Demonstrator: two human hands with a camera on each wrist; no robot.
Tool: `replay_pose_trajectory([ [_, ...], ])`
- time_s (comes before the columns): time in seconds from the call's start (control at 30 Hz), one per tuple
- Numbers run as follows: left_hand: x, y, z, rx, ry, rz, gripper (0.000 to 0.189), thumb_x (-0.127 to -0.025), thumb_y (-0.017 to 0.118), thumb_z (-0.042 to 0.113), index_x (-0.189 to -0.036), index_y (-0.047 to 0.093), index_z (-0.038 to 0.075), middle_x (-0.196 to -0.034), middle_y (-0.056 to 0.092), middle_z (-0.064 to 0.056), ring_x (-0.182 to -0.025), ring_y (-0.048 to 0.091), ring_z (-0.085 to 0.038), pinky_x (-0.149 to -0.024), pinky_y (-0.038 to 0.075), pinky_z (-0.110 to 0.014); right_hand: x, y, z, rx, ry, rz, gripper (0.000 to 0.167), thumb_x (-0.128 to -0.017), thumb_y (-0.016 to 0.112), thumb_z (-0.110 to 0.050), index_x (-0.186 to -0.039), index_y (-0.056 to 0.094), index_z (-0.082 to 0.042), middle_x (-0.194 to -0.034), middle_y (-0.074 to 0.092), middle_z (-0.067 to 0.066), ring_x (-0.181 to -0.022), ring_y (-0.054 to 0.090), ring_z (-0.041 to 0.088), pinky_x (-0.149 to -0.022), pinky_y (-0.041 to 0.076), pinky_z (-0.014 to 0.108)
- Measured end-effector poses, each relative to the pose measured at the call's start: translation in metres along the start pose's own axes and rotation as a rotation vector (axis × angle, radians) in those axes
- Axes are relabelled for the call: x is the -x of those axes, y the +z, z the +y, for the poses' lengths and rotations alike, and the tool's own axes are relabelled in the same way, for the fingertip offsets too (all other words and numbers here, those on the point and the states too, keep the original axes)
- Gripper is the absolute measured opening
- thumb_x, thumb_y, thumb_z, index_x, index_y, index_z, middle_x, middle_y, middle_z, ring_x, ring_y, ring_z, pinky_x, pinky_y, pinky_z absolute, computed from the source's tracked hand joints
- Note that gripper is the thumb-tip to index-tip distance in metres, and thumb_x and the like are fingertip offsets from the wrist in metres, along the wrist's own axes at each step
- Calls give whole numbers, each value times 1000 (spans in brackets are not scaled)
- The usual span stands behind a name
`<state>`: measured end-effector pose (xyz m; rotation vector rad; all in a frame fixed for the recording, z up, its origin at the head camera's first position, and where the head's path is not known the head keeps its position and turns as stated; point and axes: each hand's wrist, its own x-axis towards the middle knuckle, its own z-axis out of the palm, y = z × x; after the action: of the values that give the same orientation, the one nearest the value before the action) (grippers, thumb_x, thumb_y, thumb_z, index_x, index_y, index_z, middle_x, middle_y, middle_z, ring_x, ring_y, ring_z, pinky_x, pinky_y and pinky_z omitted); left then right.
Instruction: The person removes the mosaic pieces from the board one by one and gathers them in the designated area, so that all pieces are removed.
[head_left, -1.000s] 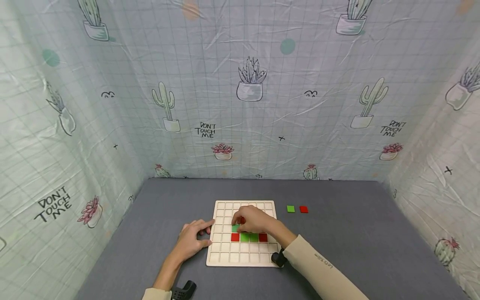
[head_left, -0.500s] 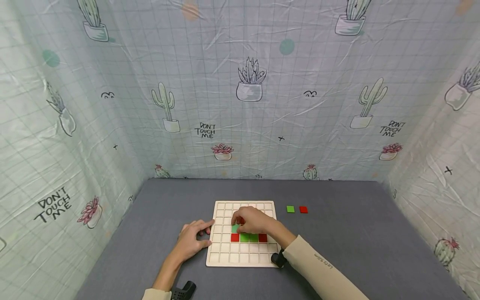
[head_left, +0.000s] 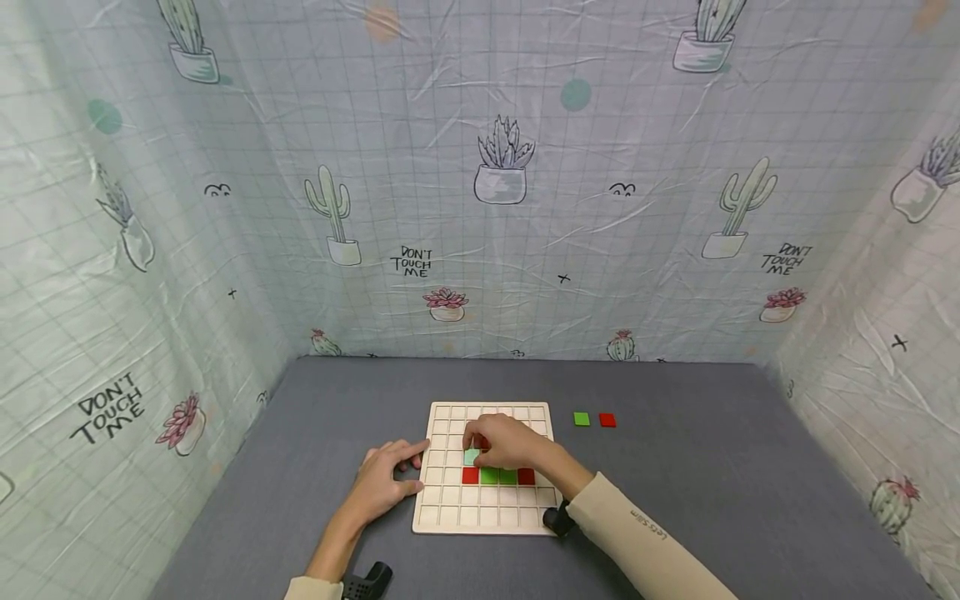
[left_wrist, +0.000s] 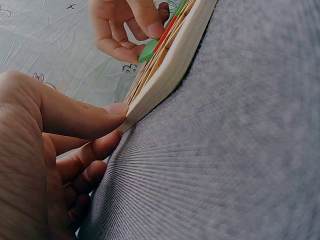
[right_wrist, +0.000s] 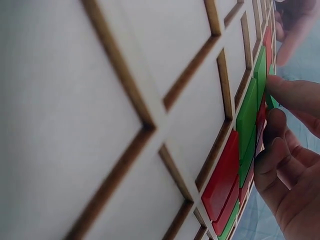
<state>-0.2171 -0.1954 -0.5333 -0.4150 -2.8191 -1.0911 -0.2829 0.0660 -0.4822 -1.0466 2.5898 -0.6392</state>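
Observation:
A pale wooden grid board (head_left: pixel 487 517) lies on the table, with red and green square tiles in its middle cells. My right hand (head_left: pixel 506 442) is over the board, thumb and fingers pinching a green tile (head_left: pixel 471 457). In the left wrist view that green tile (left_wrist: pixel 148 51) looks tilted, its edge raised beside a red tile (left_wrist: pixel 164 35). Just below it sits a row with red tiles at both ends and two green tiles (head_left: pixel 498 475) between. My left hand (head_left: pixel 382 483) touches the board's left edge with thumb and index finger spread apart. The right fingers hide some tiles behind them.
A loose green tile (head_left: pixel 581 419) and a loose red tile (head_left: pixel 607 420) lie on the grey table (head_left: pixel 675 475) right of the board. A cactus-print curtain (head_left: pixel 420 192) rises behind and at both sides. Each wrist wears a black camera.
The pinched green tile catches more light and looks paler, as if its tilt shifted. Both hands and the board stay in nearly the same place.

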Motion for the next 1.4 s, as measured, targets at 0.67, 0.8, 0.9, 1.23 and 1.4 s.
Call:
replay_pose_trajectory([
  [0.67, -1, -1, 1, 5, 9, 0, 67, -72, 85, 10, -137, 70, 18, -85, 56, 19, -80, 46, -2, -87, 25, -36, 5, -4, 2, -96, -66, 14, 24, -102, 54, -3, -107, 71, -19, -75, 64, -3, -61, 47, 5, -67, 42, 23],
  [0.8, -1, -2, 1, 4, 11, -1, 67, -73, 85, 10, -137, 70, 18, -85, 56, 20, -80, 46, -2, -87, 25, -36, 6, -7, 1, -91, -78, 39, 22, -101, 57, -4, -106, 72, -19, -89, 71, -3, -70, 52, 6, -73, 46, 25],
  [0.9, -1, -1, 1, 2, 12, -3, 67, -73, 85, 10, -137, 69, 18, -85, 55, 20, -81, 46, -3, -87, 25, -36, 8, -11, 1, -94, -87, 52, 21, -101, 58, -3, -105, 73, -17, -95, 73, 0, -73, 55, 7, -74, 47, 26],
  [1.23, 1, -1, 0, 4, 6, -10, 68, -73, 85, 10, -139, 68, 19, -85, 55, 19, -81, 45, -2, -88, 23, -36, 22, -24, 14, -136, -54, 66, 19, -101, 59, -5, -110, 73, -15, -101, 74, 2, -79, 61, 9, -71, 50, 26],
  [1.4, 1, -3, 2, 18, 3, -16, 68, -74, 84, 10, -139, 68, 18, -87, 57, 17, -82, 46, -5, -88, 23, -36, 31, -31, 26, -163, -31, 93, 20, -100, 58, -2, -109, 73, -12, -99, 74, 6, -72, 58, 10, -65, 48, 27],
])
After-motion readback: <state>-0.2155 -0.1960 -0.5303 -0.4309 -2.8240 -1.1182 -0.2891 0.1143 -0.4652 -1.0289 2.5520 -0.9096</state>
